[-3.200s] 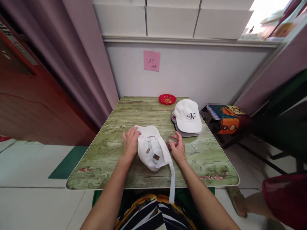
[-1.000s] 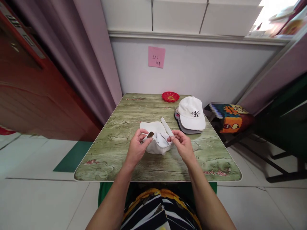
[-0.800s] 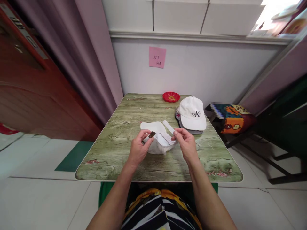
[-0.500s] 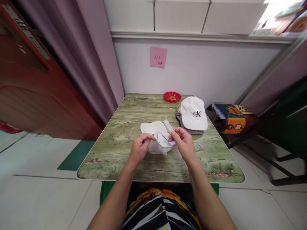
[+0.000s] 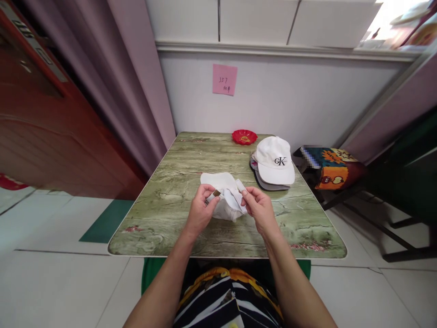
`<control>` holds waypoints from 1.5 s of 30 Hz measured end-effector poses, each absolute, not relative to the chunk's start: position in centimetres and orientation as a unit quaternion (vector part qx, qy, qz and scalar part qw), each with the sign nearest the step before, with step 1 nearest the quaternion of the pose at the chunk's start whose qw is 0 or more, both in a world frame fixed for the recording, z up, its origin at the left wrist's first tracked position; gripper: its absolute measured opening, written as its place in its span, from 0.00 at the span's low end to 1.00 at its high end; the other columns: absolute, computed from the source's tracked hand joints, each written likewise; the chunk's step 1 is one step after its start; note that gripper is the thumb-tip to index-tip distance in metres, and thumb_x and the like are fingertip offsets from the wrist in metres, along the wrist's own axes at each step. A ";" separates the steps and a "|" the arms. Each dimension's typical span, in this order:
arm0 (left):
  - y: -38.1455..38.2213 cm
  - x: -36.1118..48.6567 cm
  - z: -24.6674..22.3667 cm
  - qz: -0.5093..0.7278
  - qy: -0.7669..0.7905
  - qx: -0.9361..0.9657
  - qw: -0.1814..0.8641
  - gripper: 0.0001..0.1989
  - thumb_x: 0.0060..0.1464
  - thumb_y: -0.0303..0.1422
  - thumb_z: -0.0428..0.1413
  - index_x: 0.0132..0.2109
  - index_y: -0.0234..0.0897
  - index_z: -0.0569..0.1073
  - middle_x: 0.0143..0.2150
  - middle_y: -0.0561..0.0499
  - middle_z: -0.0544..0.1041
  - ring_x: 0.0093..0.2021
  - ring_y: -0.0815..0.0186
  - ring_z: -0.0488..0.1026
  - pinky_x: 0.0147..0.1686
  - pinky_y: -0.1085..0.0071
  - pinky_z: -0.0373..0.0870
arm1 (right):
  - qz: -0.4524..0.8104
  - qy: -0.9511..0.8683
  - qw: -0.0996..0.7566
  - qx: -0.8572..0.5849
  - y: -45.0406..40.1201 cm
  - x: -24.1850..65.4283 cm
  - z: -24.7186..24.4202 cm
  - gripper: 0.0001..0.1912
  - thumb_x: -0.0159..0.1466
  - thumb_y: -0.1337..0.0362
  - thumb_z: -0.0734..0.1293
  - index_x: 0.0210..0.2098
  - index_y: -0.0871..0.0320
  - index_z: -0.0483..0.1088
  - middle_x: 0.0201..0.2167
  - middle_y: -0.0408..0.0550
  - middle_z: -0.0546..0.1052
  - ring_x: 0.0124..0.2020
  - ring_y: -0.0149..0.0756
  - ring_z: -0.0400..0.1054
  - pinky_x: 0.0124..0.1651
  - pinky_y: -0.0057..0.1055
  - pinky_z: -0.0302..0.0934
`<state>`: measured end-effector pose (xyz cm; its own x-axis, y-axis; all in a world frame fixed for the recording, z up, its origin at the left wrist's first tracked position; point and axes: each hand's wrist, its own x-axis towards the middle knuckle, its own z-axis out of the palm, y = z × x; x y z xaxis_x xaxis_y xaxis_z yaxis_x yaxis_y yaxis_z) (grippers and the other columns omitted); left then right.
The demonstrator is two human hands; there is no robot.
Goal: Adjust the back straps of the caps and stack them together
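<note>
Green wood-patterned table (image 5: 164, 209), pale wall (image 5: 290, 91) behind | white cap (image 5: 228, 212) nearer and left of cap stack (image 5: 275, 157) | hands apart: left hand (image 5: 200, 212) pinching its band (image 5: 212, 197), right hand (image 5: 262, 208) its strap (image 5: 240, 184) | strap might slip if that fingertip pinch loosens

white wall (image 5: 290, 86) | purple curtain (image 5: 136, 86) beside reddish-brown door (image 5: 68, 141) | pale tiled floor (image 5: 68, 282) | bright light (image 5: 392, 16) upper right

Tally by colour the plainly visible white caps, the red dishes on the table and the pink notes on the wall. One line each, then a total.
White caps: 2, the held cap and the stacked cap
Red dish: 1
Pink note: 1
Total: 4

The grey layers under the stacked cap are mostly hidden, so left uncounted.
</note>
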<state>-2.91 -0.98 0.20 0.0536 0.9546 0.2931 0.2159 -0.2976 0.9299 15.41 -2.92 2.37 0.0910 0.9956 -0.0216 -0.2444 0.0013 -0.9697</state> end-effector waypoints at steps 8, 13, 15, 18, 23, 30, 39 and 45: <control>-1.2 -3.6 1.0 0.434 0.471 0.756 0.131 0.10 0.55 0.36 0.61 0.42 0.39 0.71 0.38 0.52 0.78 0.38 0.65 0.75 0.41 0.69 0.68 | 0.544 -0.438 0.558 -0.447 -3.0 15.2 2.5 0.16 0.57 0.52 0.71 0.28 0.59 0.69 0.22 0.41 0.73 0.18 0.24 0.56 0.22 0.24 0.48; -1.1 -3.7 1.2 0.413 0.424 0.806 -0.011 0.06 0.58 0.34 0.59 0.42 0.38 0.72 0.36 0.51 0.80 0.39 0.63 0.75 0.48 0.63 0.67 | 0.537 -0.430 0.561 -0.460 -2.8 15.1 2.5 0.17 0.56 0.51 0.71 0.30 0.59 0.72 0.18 0.39 0.69 0.17 0.23 0.51 0.21 0.25 0.43; -1.0 -3.7 1.2 0.409 0.410 0.815 -0.030 0.06 0.58 0.33 0.59 0.42 0.39 0.73 0.36 0.51 0.80 0.37 0.63 0.76 0.51 0.62 0.66 | 0.530 -0.433 0.563 -0.464 -2.7 15.1 2.5 0.17 0.56 0.50 0.71 0.31 0.60 0.73 0.19 0.39 0.69 0.18 0.24 0.53 0.22 0.25 0.45; -1.0 -3.7 1.1 0.408 0.402 0.819 -0.033 0.07 0.58 0.34 0.59 0.43 0.40 0.74 0.36 0.51 0.81 0.37 0.63 0.77 0.55 0.59 0.64 | 0.515 -0.441 0.562 -0.474 -2.6 15.0 2.4 0.17 0.55 0.50 0.71 0.31 0.60 0.74 0.19 0.40 0.70 0.19 0.26 0.55 0.23 0.26 0.48; -1.1 -3.6 0.8 0.391 0.419 0.820 -0.004 0.10 0.58 0.34 0.58 0.47 0.42 0.75 0.40 0.48 0.82 0.41 0.61 0.77 0.61 0.54 0.59 | 0.491 -0.471 0.547 -0.488 -2.4 14.8 1.6 0.16 0.57 0.50 0.70 0.30 0.58 0.75 0.22 0.42 0.73 0.20 0.28 0.59 0.25 0.27 0.52; -1.2 -3.4 0.4 0.411 0.412 0.813 0.008 0.08 0.58 0.32 0.58 0.46 0.41 0.75 0.42 0.48 0.82 0.43 0.61 0.78 0.62 0.54 0.58 | 0.479 -0.478 0.558 -0.480 -2.1 14.0 0.2 0.16 0.62 0.49 0.66 0.31 0.57 0.71 0.31 0.46 0.79 0.33 0.35 0.71 0.38 0.29 0.61; -1.2 -3.2 0.7 0.406 0.425 0.809 0.027 0.09 0.58 0.30 0.56 0.46 0.41 0.74 0.41 0.49 0.82 0.41 0.61 0.78 0.61 0.54 0.58 | 0.549 -0.433 0.561 -0.444 -2.6 13.0 0.2 0.18 0.61 0.47 0.66 0.33 0.56 0.70 0.34 0.48 0.80 0.36 0.36 0.74 0.42 0.31 0.64; -1.1 -3.1 0.7 0.388 0.425 0.817 0.034 0.10 0.59 0.28 0.54 0.48 0.41 0.73 0.43 0.48 0.81 0.43 0.60 0.77 0.61 0.53 0.58 | 0.535 -0.453 0.560 -0.441 -2.7 12.9 0.4 0.17 0.62 0.47 0.65 0.33 0.56 0.71 0.35 0.48 0.81 0.36 0.36 0.74 0.43 0.32 0.64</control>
